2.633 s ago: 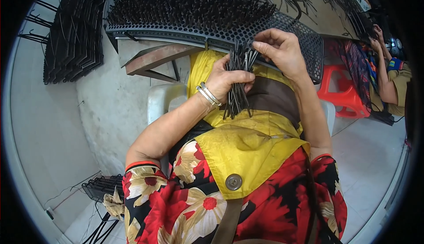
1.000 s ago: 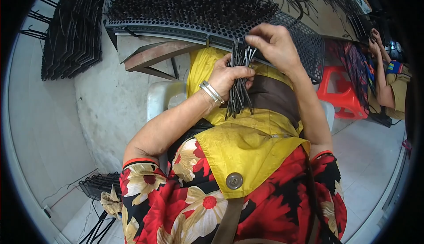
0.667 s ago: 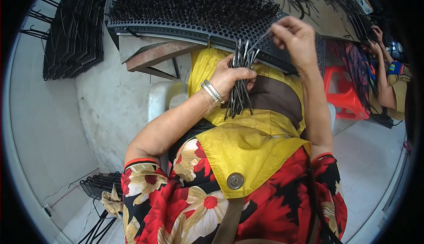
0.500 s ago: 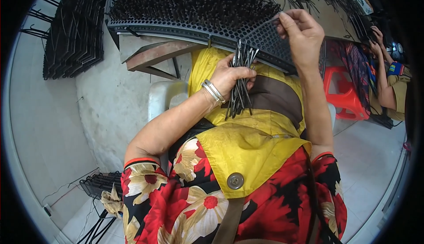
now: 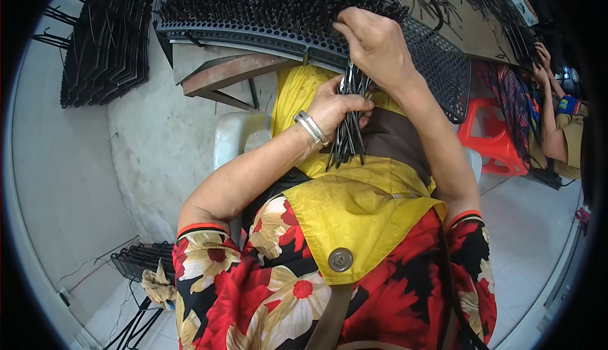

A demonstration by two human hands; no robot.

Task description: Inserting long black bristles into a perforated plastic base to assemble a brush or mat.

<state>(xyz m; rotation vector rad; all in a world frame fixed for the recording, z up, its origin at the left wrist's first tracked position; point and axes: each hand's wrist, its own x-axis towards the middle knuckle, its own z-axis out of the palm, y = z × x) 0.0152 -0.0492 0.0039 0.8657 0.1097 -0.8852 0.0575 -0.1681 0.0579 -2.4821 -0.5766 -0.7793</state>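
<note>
Left hand [image 5: 334, 105]: closed round the middle of a bundle of thin black rods [image 5: 342, 142], thumb laid across; bracelets [image 5: 310, 128] at the wrist.
Bundle: held above the yellow apron [image 5: 354, 214], just in front of the perforated rack [image 5: 437, 71]; lower ends splayed. If the thumb slackens, I'd expect some to slide into the lap.
Right hand [image 5: 379, 49]: raised over the rack's front edge, thumb and forefinger drawn together; from here I cannot tell whether a rod sits between them.
Standing rods [image 5: 266, 8]: packed close behind bare front holes. Anything brought in slanted could snag them or push neighbours askew.
Bundle tops: partly hidden by the right hand's heel; a low sweep might jostle them.
Sightline: that hand covers some holes, so a misplaced rod could pass unseen.
</note>
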